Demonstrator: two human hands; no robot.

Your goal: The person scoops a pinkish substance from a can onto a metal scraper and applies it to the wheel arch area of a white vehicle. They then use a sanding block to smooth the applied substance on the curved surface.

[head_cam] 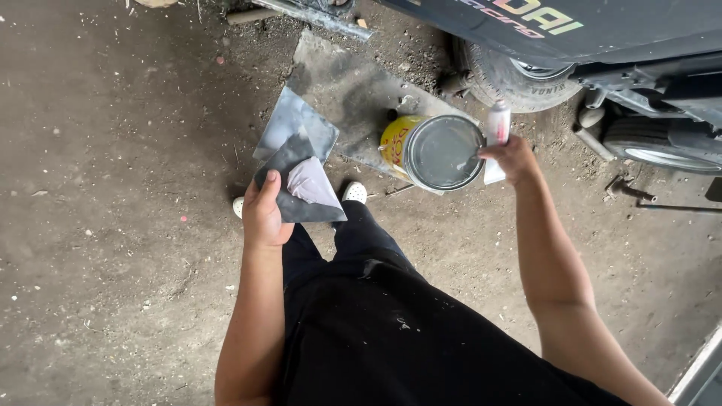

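Observation:
My left hand grips a dark grey flat board with a smear of pale grey paste on it, held at waist height. My right hand holds a small white tube and also seems to hold a thin flat tool below it, over the right side of a yellow tin can with a grey lid. The can stands on the dirt floor in front of my feet.
A grey metal sheet lies on the dirt floor behind the can, with a smaller grey plate on it. A dark vehicle body and its tyre stand at the top right. Metal parts lie at the right.

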